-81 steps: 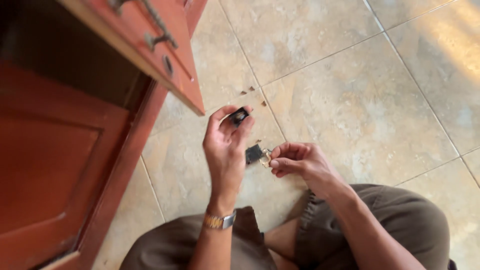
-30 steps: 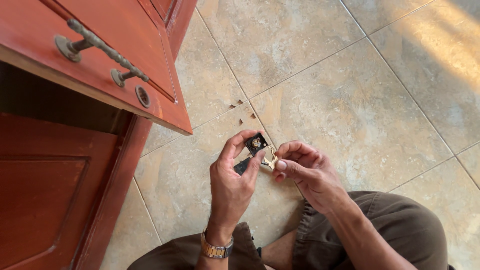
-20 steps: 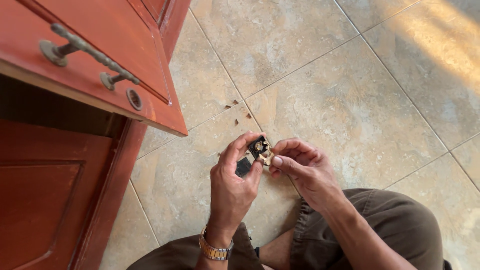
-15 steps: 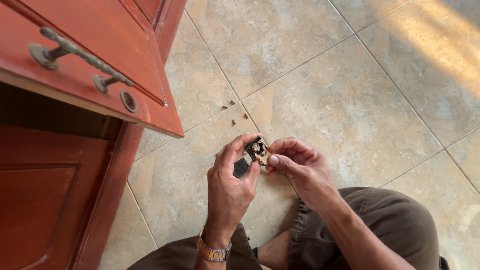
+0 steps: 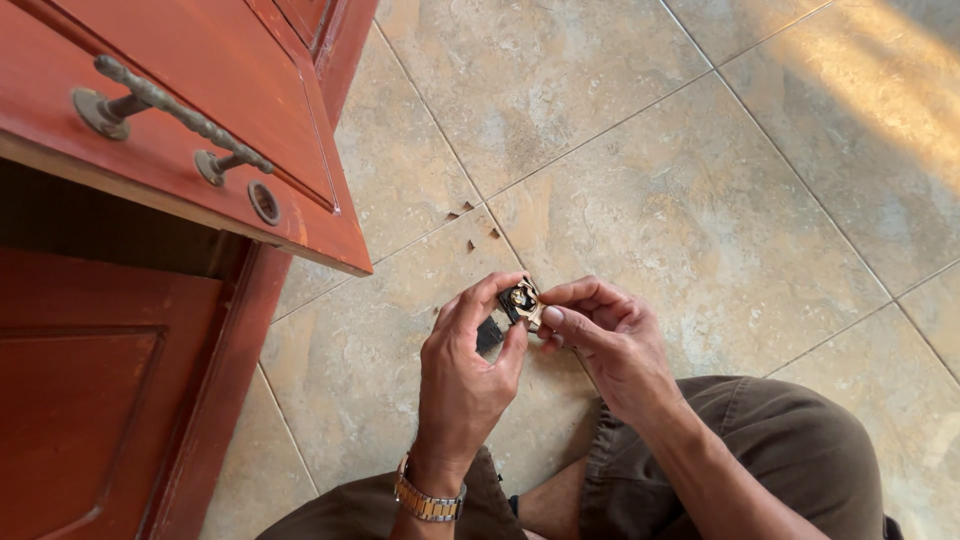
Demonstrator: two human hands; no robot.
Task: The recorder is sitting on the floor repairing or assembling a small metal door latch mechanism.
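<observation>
Here, a small brass-and-black lock part [image 5: 519,300] clamped between left grip [image 5: 470,365] and right grip [image 5: 600,330].

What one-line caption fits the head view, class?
Both hands, left hand and right hand, pinch a small brass lock part above tile floor beside a red door.

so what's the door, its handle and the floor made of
Door: probably wood, painted or stained glossy red-brown, with raised panels. Handle: looks like aged brass or bronze, dull and twisted like rope. Floor: stone-look tile, mottled beige with grout lines.
</observation>
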